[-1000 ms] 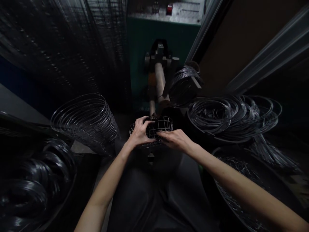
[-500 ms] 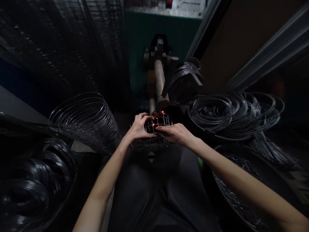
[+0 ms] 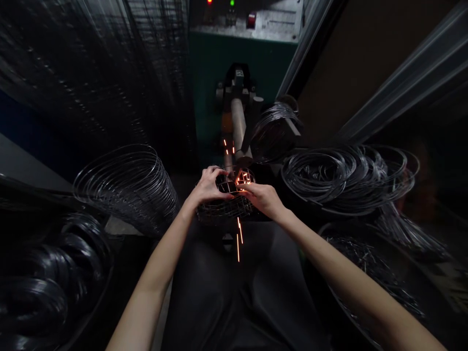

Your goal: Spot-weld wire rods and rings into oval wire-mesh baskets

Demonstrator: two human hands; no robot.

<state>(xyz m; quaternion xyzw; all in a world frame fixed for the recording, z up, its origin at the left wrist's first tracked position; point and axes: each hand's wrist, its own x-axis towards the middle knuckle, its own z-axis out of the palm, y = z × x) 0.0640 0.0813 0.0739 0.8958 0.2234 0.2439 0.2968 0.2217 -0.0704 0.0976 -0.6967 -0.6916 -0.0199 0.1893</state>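
Observation:
A small round wire basket [image 3: 223, 208] sits under the welder arm [image 3: 237, 127] in front of me. My left hand [image 3: 207, 187] is closed on the basket's left rim. On its right rim my right hand [image 3: 262, 197] grips too, fingers pinched at the wires. Orange sparks [image 3: 239, 180] fly where the arm's tip meets the basket's wires, and some fall toward my dark apron [image 3: 234, 292].
A stack of wire rings [image 3: 126, 183] leans at the left. Loose wire rings [image 3: 347, 175] pile up at the right, with more on a peg [image 3: 272, 129]. Dark coils [image 3: 44, 287] fill a tub at lower left. A green machine panel [image 3: 241, 29] with lit lamps stands behind.
The basket has tilted and turned under the arm's tip. Sparks began half a second ago and now spray wider. Both hands shifted slightly up and inward. Panel lamps have lit.

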